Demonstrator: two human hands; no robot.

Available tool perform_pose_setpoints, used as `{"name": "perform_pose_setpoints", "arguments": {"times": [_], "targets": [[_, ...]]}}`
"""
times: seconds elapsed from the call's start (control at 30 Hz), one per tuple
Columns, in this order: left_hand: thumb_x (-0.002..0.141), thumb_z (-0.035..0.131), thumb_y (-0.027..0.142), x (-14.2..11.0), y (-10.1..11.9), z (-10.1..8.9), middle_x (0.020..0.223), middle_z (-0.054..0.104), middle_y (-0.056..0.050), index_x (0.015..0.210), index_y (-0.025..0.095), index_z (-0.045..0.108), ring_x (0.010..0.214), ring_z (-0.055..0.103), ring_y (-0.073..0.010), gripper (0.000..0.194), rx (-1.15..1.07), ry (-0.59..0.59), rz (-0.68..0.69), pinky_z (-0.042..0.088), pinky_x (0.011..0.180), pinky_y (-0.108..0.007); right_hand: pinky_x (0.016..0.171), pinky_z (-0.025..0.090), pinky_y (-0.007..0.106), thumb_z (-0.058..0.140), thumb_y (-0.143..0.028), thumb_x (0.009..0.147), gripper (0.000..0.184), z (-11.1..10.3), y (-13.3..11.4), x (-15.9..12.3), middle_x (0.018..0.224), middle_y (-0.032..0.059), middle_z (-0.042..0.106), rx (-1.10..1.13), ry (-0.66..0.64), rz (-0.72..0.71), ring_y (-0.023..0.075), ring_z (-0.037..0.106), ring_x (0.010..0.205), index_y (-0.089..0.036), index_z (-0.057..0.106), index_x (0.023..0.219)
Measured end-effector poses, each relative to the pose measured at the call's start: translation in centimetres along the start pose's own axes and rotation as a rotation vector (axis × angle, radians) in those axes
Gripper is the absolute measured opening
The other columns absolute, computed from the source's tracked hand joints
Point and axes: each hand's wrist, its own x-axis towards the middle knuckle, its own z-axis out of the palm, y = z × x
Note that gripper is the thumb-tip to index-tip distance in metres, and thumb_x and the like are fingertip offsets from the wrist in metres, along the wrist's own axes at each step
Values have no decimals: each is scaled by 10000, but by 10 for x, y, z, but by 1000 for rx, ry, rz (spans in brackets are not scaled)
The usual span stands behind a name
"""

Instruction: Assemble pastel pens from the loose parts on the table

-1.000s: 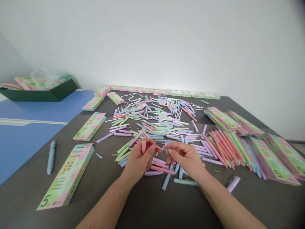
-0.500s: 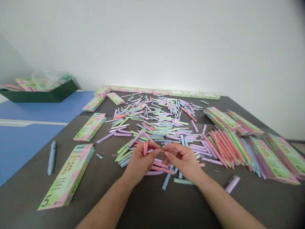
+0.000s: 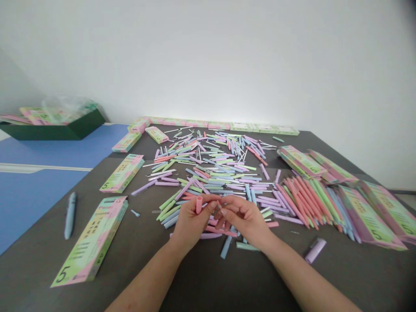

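Note:
My left hand (image 3: 191, 221) is closed around a coral pen tube (image 3: 199, 205), whose hollow end sticks up between thumb and forefinger. Just beside it, my right hand (image 3: 248, 216) pinches thumb and fingers together at something small I cannot make out. The fingertips of both hands are close to each other above a heap of pastel pen parts (image 3: 221, 177), with coral and purple pieces lying below them. A blue pen piece (image 3: 225, 248) and a green one (image 3: 247, 246) lie under the right hand.
Sorted coral, green, blue and purple pens (image 3: 303, 199) lie at right beside pen boxes (image 3: 370, 216). More boxes (image 3: 92, 238) line the left side and back edge. A blue pen (image 3: 70, 216) lies far left, a purple cap (image 3: 315, 250) right. A green tray (image 3: 52, 131) stands back left.
The right hand has shifted slightly left, and its fingers have curled in. The left hand keeps hold of the coral pen tube, almost unmoved.

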Motion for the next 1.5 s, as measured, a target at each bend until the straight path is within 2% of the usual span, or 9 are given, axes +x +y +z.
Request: {"name": "perform_pose_setpoints", "arguments": {"times": [0.13,0.23,0.3,0.6,0.9,1.1,1.23,1.33,1.5], "targets": [[792,649,296,0,1,0,806,705,-60,933,153,748,679,616,-161,224,109,1,128,488,563,-236,479,537,191,649,-345,831,248,-1,1,1,692,3,692,18,3,-7,122,683,573,-164,583,988],[810,624,214,-1,2,0,817,697,-48,965,175,748,743,615,-167,202,232,-5,268,491,720,-279,475,533,189,642,-344,838,236,-2,2,1,703,4,690,41,-11,3,119,682,567,-163,586,978],[818,611,194,-1,3,0,835,691,-46,986,187,742,753,611,-167,213,273,-21,308,484,744,-287,466,523,181,639,-344,842,232,-4,2,1,698,4,687,57,-23,12,117,681,565,-160,588,975],[794,632,174,-2,2,0,846,695,-37,969,197,733,761,617,-170,204,249,2,270,478,716,-272,456,510,179,646,-357,835,240,-3,3,2,683,3,685,81,-27,6,114,670,549,-161,575,954],[783,643,172,0,-1,-1,830,682,-43,953,196,744,746,606,-174,200,286,-26,313,481,727,-286,462,516,195,621,-377,849,269,-3,2,1,635,-1,669,24,-36,30,114,651,513,-153,590,994],[805,622,232,-1,1,1,867,659,-27,1135,186,655,689,610,-147,334,175,-53,127,498,648,-255,462,523,198,601,-351,866,317,-4,6,2,617,-29,657,14,3,-13,117,660,515,-185,549,1131],[800,630,268,-2,0,0,852,638,-21,1123,174,651,602,581,-118,336,108,-80,66,479,557,-226,449,513,198,609,-357,858,310,-4,5,2,660,-22,677,11,21,-34,122,667,527,-197,560,1118],[798,639,270,-2,0,0,864,652,-30,1133,177,647,627,593,-130,348,96,-92,69,489,572,-233,470,522,205,613,-357,855,311,-5,5,2,647,-23,677,22,15,-30,129,674,538,-190,565,1113],[804,635,225,-1,0,-1,882,679,-50,1038,181,701,784,626,-181,248,160,-88,180,509,705,-276,472,523,206,612,-344,864,289,-6,7,1,642,-10,682,61,-20,-35,136,679,542,-177,564,1096]]}}
